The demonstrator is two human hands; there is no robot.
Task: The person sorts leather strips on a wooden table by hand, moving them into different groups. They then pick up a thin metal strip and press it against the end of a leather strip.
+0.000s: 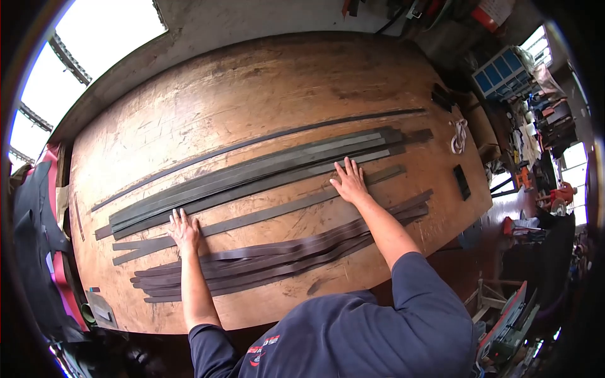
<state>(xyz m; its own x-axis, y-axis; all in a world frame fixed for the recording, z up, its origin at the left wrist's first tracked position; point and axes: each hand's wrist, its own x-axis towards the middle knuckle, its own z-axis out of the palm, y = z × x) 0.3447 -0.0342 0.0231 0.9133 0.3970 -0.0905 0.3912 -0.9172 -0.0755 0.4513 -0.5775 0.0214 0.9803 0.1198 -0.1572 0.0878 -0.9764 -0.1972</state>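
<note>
Long dark grey-green strips [252,176] lie in a flat stack across the wooden table. My left hand [184,232] rests with fingers spread at the stack's lower edge, near its left end, over a part of a single loose strip. Toward the right end, my right hand [350,180] lies with spread fingers, its fingertips at the same stack's lower edge. The single dark strip [271,212] runs below the stack, between my hands. Closer to my body is a bundle of dark brown strips [265,261], partly hidden by my left forearm. Neither hand is closed round anything.
One thin dark strip [252,146] lies beyond the stack on the table [252,82]. At the right are a black object [462,183] and a white cord bundle [459,137]. A flat grey piece [101,310] sits at the near left corner. Dark and red sheets [41,233] hang at the left.
</note>
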